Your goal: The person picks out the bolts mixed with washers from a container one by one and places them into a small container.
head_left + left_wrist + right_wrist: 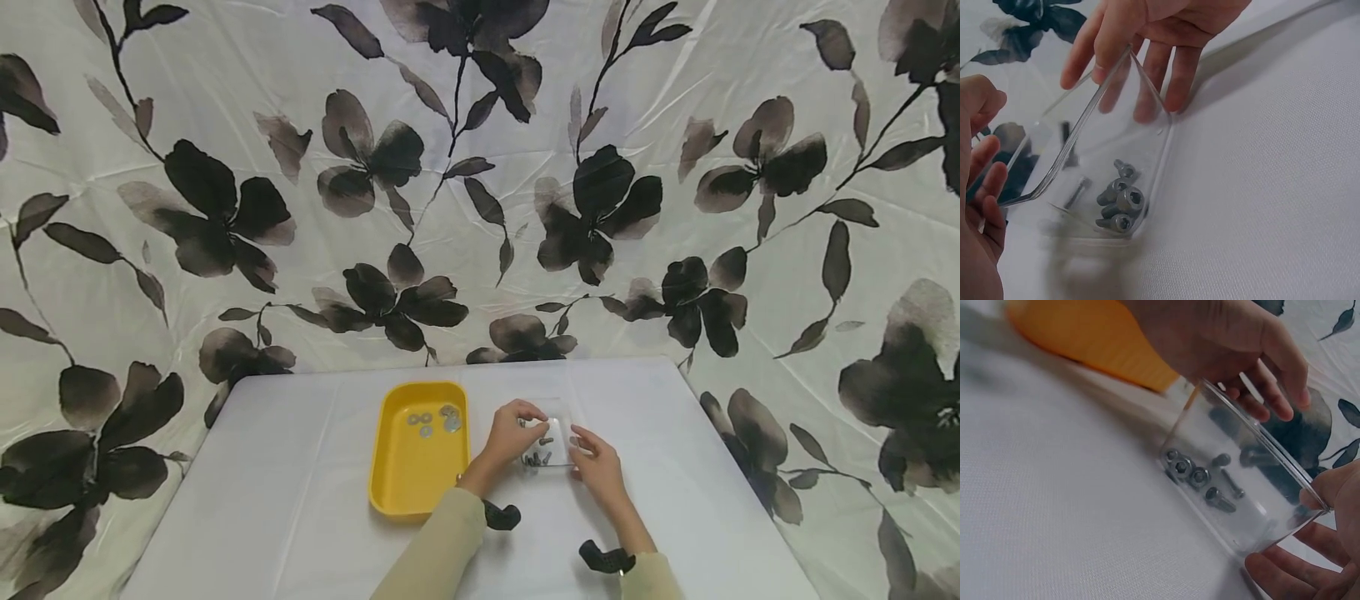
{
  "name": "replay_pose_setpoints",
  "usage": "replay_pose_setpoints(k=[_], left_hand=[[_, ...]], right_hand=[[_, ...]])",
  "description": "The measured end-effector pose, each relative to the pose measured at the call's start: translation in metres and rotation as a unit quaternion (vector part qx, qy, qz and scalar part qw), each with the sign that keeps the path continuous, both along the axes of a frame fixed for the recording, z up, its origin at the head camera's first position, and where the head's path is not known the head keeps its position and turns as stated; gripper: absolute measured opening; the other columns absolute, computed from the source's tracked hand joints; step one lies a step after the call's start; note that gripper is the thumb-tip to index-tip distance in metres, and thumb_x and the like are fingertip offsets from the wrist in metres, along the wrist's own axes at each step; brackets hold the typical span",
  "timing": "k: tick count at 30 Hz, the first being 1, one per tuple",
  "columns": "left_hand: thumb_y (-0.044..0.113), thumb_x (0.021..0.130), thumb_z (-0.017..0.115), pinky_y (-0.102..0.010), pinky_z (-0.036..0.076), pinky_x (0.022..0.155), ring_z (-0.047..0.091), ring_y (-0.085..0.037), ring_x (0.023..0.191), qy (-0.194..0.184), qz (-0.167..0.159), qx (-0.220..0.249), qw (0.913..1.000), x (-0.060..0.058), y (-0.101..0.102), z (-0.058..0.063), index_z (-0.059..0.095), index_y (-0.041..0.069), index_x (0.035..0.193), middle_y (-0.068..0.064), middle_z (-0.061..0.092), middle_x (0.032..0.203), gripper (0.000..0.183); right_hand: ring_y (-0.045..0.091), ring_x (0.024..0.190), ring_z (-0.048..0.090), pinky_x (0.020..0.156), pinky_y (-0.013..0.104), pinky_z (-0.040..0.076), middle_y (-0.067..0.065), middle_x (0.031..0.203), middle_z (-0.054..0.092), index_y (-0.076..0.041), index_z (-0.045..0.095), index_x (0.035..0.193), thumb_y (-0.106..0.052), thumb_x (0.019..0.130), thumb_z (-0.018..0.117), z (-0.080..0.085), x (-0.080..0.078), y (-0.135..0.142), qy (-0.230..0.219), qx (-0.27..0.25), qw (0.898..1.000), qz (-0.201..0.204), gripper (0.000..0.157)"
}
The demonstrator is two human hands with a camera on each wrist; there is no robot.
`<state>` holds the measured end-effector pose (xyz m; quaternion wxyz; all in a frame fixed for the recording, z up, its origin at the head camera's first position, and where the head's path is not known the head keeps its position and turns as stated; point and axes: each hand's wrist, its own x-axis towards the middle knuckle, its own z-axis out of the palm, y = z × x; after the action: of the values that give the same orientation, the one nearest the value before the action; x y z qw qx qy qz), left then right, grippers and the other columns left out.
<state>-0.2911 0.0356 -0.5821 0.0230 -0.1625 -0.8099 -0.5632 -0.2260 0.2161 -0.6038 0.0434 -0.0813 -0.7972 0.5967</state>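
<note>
A clear plastic box (pixel 561 457) stands on the white table, with several socket-head bolts (pixel 1219 499) lying in it, most bunched at one side. My right hand (pixel 602 473) holds the box's right wall, thumb (pixel 1322 487) at the rim and fingers beneath on the outside. Over the left part of the box hovers my left hand (pixel 512 435). Its fingers are loosely bent, and no object shows between them in either wrist view. In the left wrist view the same bolts (pixel 1121 201) show through the wall, below the right hand (pixel 1154 37).
Left of the box stands a yellow tray (pixel 416 492), close to my left wrist. Several flat washers (pixel 426 432) lie toward its far end. Behind the table (pixel 300 467) hangs a floral cloth (pixel 495 250).
</note>
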Motion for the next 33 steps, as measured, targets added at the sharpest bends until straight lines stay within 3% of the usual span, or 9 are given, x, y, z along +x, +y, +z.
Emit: replay_pose_setpoints(k=[5,9,12,16,22,27,33], left_hand=[[0.016,0.085,0.073,-0.04,0.051,0.084,0.062,-0.025,0.094,0.025,-0.016,0.006,0.9996,0.002,-0.006,0.004,0.076,0.013,0.088,0.005,0.065,0.094,0.005],[0.019,0.085,0.073,-0.035,0.049,0.082,0.059,-0.016,0.093,-0.005,-0.018,-0.004,0.9998,0.007,-0.014,0.009,0.076,0.016,0.089,0.009,0.064,0.095,0.005],[0.019,0.086,0.073,-0.036,0.048,0.083,0.058,-0.016,0.094,-0.019,-0.02,-0.006,0.9996,0.01,-0.021,0.018,0.076,0.017,0.09,0.008,0.065,0.096,0.006],[0.02,0.087,0.072,-0.036,0.049,0.082,0.059,-0.018,0.095,-0.02,-0.042,-0.004,0.9989,0.009,-0.03,0.031,0.076,0.014,0.093,0.005,0.066,0.099,0.009],[0.024,0.088,0.072,-0.031,0.05,0.077,0.059,-0.014,0.092,-0.031,-0.068,-0.017,0.9971,0.009,-0.045,0.047,0.076,0.015,0.094,0.007,0.065,0.099,0.011],[0.023,0.089,0.071,-0.031,0.05,0.078,0.06,-0.014,0.089,-0.013,-0.096,-0.016,0.9952,0.009,-0.062,0.058,0.076,0.012,0.096,0.005,0.067,0.099,0.013],[0.02,0.089,0.071,-0.031,0.052,0.076,0.061,-0.015,0.088,0.007,-0.128,-0.025,0.9914,0.005,-0.08,0.076,0.075,0.011,0.096,0.003,0.068,0.097,0.012]], right_hand=[[0.033,0.096,0.067,0.066,0.031,0.057,0.024,0.126,0.058,-0.009,0.057,0.134,-0.008,0.092,0.062,0.001,0.0,-0.002,0.005,0.0,1.0,0.007,0.042],[0.032,0.095,0.067,0.066,0.031,0.057,0.026,0.126,0.058,-0.007,0.058,0.133,-0.007,0.092,0.062,-0.001,0.003,-0.004,-0.001,-0.002,1.0,0.01,0.041],[0.033,0.096,0.067,0.066,0.031,0.057,0.026,0.125,0.058,-0.006,0.057,0.133,-0.007,0.092,0.062,0.0,0.005,-0.006,0.006,0.008,1.0,0.011,0.041],[0.036,0.101,0.065,0.07,0.036,0.056,0.024,0.126,0.058,-0.007,0.059,0.132,-0.008,0.092,0.062,0.004,0.006,-0.007,0.036,0.073,0.997,-0.004,0.04],[0.036,0.117,0.055,0.087,0.048,0.051,0.018,0.128,0.058,-0.005,0.062,0.125,-0.005,0.088,0.067,0.021,0.011,-0.017,0.137,0.199,0.97,-0.041,0.037],[0.032,0.118,0.055,0.085,0.047,0.052,0.015,0.125,0.061,-0.005,0.064,0.119,0.0,0.085,0.068,0.038,0.016,-0.035,0.209,0.177,0.961,-0.031,0.034],[0.031,0.105,0.062,0.079,0.041,0.055,0.01,0.117,0.065,-0.005,0.066,0.116,0.003,0.085,0.067,0.05,0.018,-0.063,0.239,0.135,0.962,0.003,0.031]])
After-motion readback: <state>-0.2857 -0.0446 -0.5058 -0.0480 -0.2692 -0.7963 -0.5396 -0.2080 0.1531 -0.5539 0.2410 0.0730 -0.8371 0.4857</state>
